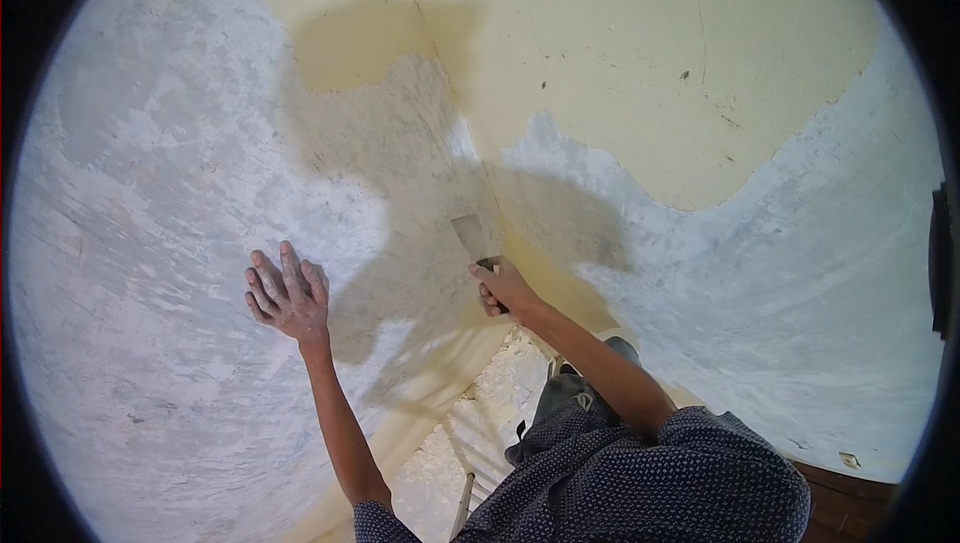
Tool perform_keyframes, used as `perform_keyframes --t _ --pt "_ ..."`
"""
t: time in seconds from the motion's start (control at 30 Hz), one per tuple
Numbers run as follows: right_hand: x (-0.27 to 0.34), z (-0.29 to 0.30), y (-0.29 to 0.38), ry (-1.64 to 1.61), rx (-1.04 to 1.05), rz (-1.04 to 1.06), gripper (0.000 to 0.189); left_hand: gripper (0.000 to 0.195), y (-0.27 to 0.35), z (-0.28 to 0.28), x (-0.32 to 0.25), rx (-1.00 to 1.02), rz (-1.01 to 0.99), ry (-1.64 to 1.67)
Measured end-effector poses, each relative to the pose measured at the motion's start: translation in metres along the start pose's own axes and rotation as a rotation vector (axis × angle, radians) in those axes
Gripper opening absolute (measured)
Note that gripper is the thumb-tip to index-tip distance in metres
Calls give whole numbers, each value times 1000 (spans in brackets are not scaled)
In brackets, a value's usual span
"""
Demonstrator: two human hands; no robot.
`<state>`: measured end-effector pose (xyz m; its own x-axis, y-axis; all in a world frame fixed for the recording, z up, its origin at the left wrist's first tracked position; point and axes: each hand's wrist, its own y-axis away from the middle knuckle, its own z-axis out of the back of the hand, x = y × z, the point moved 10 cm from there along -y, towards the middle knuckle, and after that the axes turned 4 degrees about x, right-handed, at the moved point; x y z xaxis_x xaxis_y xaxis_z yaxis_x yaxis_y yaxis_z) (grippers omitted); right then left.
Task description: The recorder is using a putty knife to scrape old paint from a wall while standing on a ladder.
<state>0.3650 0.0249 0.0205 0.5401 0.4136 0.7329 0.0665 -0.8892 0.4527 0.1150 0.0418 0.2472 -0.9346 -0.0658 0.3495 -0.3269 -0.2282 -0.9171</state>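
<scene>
A putty knife (471, 237) with a broad metal blade and a dark handle is gripped in my right hand (504, 288), its blade pointing up and left at the wall near the corner. My left hand (291, 299), dusty with fingers apart, rests against the left wall (172, 258), which is mostly bare and greyish white. Cream paint (660, 32) remains on the upper part of both walls, with ragged edges. Whether the blade touches the wall I cannot tell.
Below me, parts of a metal ladder (463, 505) stand over a floor covered with pale paint flakes (431, 479). The wall corner runs down between my hands. A brown surface (847, 502) shows at the lower right, and a dark object (940, 261) at the right rim.
</scene>
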Motion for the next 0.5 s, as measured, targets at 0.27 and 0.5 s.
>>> perform_keyframes --t 0.27,0.5 --pt "77 19 27 542 -248 595 34 34 2 1 1 -26 -5 2" --pt "132 -10 28 429 -287 936 39 35 -3 2 -2 1 -5 8"
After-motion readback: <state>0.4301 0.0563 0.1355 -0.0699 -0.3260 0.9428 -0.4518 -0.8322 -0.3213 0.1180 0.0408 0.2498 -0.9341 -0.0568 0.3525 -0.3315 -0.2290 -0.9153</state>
